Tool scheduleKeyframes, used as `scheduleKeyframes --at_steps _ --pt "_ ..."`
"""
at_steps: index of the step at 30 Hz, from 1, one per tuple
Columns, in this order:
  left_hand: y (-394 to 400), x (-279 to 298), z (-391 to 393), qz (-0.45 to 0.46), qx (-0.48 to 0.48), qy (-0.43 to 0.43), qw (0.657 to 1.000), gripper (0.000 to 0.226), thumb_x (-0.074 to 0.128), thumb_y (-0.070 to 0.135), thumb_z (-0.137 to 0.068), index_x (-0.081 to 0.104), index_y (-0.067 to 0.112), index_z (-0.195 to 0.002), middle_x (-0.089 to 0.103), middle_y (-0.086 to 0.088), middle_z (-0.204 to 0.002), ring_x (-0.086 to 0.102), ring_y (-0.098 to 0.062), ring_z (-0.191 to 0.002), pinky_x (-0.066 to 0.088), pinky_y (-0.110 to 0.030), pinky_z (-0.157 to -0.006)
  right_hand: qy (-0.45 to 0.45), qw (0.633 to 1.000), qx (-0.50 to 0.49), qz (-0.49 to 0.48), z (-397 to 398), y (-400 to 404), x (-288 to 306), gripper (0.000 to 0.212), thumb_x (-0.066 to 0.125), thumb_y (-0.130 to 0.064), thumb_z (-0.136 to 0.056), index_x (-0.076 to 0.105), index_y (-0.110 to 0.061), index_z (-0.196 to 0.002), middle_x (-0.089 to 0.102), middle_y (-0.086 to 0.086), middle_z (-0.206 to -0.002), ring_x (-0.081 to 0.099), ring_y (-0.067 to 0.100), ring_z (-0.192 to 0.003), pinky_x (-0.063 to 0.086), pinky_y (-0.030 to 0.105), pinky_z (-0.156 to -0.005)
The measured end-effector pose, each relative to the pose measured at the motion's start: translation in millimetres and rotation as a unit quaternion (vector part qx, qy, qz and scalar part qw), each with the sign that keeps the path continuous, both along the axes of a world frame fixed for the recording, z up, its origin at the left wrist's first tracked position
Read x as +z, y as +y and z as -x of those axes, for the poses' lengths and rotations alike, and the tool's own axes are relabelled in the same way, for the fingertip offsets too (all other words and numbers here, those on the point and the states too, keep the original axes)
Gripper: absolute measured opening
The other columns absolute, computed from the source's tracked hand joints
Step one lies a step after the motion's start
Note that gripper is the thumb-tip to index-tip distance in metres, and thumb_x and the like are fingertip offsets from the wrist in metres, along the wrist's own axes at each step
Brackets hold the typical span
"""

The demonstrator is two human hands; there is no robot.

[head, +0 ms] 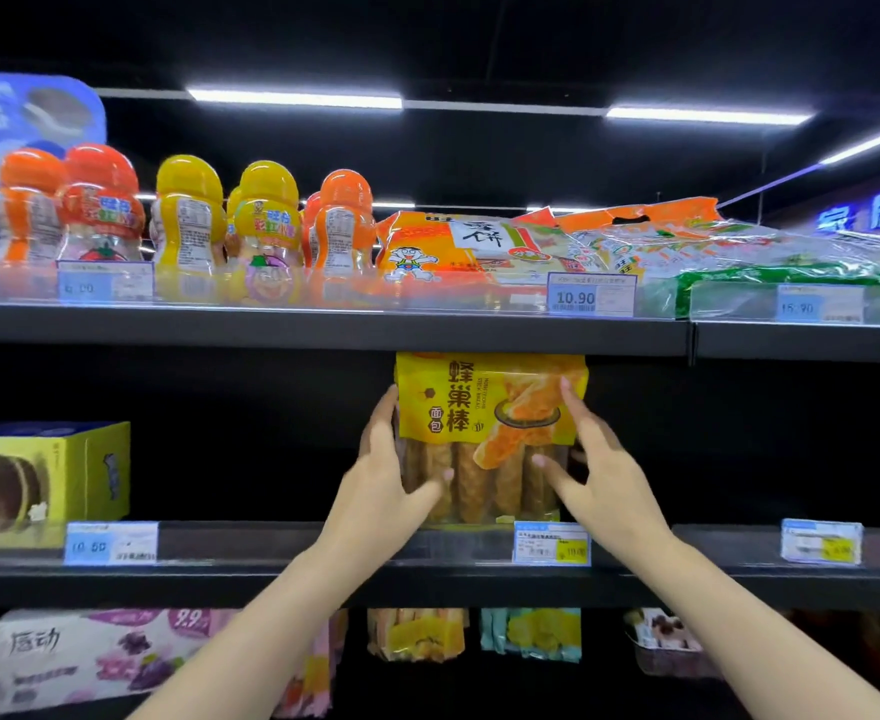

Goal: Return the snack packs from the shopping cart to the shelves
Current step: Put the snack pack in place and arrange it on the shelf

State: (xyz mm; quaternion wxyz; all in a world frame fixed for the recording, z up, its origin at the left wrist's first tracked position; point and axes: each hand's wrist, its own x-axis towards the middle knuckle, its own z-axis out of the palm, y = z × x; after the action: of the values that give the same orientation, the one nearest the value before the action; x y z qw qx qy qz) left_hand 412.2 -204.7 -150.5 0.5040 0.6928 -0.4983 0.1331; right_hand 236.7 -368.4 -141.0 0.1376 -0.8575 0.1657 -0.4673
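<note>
A yellow snack pack (pixel 484 407) of stick bread stands upright on the middle shelf (pixel 282 558), its top just under the shelf above. My left hand (pixel 391 470) holds its left side, thumb across the lower front and fingers behind the edge. My right hand (pixel 594 459) holds its right side, with the index finger up along the front and the thumb on the lower part. The shopping cart is out of view.
A green box (pixel 43 475) stands at the left on the same shelf. The top shelf carries orange and yellow bottles (pixel 188 220) and flat cracker bags (pixel 479 246). More packs (pixel 417 634) sit on the shelf below. Price tags (pixel 551 544) line the shelf edges.
</note>
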Motion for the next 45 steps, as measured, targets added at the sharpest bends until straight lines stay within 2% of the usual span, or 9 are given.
scheduleKeyframes --at_steps 3,6,9,15,19,27,30,35,45 --pt "-3 -1 4 -0.047 0.02 -0.081 0.995 0.101 0.068 0.043 -0.085 -0.016 0.065 -0.136 0.01 0.006 -0.161 0.063 -0.015 -0.109 0.052 -0.02 -0.081 0.029 0.999 -0.002 0.012 -5 -2 2 0.085 0.059 -0.042 -0.09 -0.007 -0.054 -0.142 0.032 -0.004 -0.147 0.056 0.019 -0.112 0.04 0.018 -0.082" --pt "-10 5 2 -0.071 0.022 -0.085 0.994 0.094 0.066 0.043 -0.087 -0.013 0.071 -0.131 0.003 0.009 -0.161 0.045 -0.022 -0.133 0.051 -0.029 -0.095 0.041 0.999 0.0 -0.018 -12 -9 7 0.082 0.06 -0.04 -0.091 0.002 -0.043 -0.149 0.03 -0.004 -0.145 0.047 0.015 -0.121 0.036 0.018 -0.086" --pt "-16 11 -6 -0.067 0.004 -0.053 0.996 0.088 0.068 0.04 -0.087 0.001 0.064 -0.14 0.008 0.011 -0.16 0.034 -0.02 -0.14 0.046 -0.034 -0.102 0.051 0.998 -0.004 -0.022 -18 -13 10 0.078 0.06 -0.04 -0.091 0.01 -0.035 -0.151 0.027 -0.004 -0.147 0.046 0.017 -0.123 0.04 0.022 -0.087" --pt "-21 14 -10 -0.12 0.049 -0.064 0.989 0.085 0.063 0.044 -0.089 0.002 0.052 -0.148 0.011 0.008 -0.159 0.047 -0.023 -0.127 0.051 -0.027 -0.084 0.099 0.995 -0.002 -0.033 -20 -11 11 0.075 0.058 -0.046 -0.09 0.014 -0.036 -0.151 0.013 -0.003 -0.157 0.031 0.019 -0.138 0.036 0.027 -0.104" --pt "-9 11 4 -0.114 0.12 -0.114 0.98 0.078 0.06 0.045 -0.09 0.014 0.038 -0.152 0.017 0.0 -0.159 0.032 -0.025 -0.14 0.042 -0.034 -0.105 0.066 0.997 -0.021 -0.014 -5 -2 13 0.068 0.058 -0.051 -0.088 0.028 -0.037 -0.147 0.015 -0.006 -0.158 0.02 0.017 -0.144 0.026 0.03 -0.112" --pt "44 -19 48 -0.025 0.178 -0.227 0.957 0.061 0.053 0.044 -0.088 0.049 0.01 -0.139 0.054 -0.003 -0.134 0.046 -0.018 -0.126 0.029 -0.018 -0.107 0.038 0.987 0.1 0.121 22 34 -2 0.058 0.064 -0.041 -0.088 0.046 -0.022 -0.14 0.041 -0.008 -0.143 0.026 0.002 -0.134 0.013 0.007 -0.105" --pt "67 -42 73 -0.043 0.207 -0.233 0.949 0.058 0.049 0.042 -0.089 0.051 0.008 -0.137 0.056 -0.005 -0.132 0.049 -0.019 -0.124 0.032 -0.022 -0.107 0.078 0.971 0.179 0.141 22 48 -24 0.059 0.057 -0.049 -0.09 0.04 -0.027 -0.143 0.035 -0.015 -0.145 0.02 -0.004 -0.136 0.007 0.006 -0.105" --pt "129 -100 107 -0.154 0.273 -0.238 0.919 0.05 0.051 0.036 -0.091 0.057 0.004 -0.13 0.059 -0.011 -0.127 0.054 -0.026 -0.117 0.039 -0.033 -0.104 0.134 0.933 0.288 0.169 9 87 -79 0.059 0.043 -0.054 -0.09 0.049 -0.02 -0.138 0.047 -0.001 -0.141 0.036 0.014 -0.134 0.026 0.026 -0.109" --pt "305 -207 197 -0.292 0.425 -0.105 0.85 0.047 0.053 0.032 -0.088 0.054 0.007 -0.127 0.06 -0.012 -0.122 0.056 -0.028 -0.108 0.042 -0.034 -0.093 0.216 0.807 0.512 0.2 -13 223 -187 0.053 0.047 -0.049 -0.088 0.06 -0.013 -0.126 0.06 0.005 -0.124 0.052 0.02 -0.117 0.042 0.032 -0.101"
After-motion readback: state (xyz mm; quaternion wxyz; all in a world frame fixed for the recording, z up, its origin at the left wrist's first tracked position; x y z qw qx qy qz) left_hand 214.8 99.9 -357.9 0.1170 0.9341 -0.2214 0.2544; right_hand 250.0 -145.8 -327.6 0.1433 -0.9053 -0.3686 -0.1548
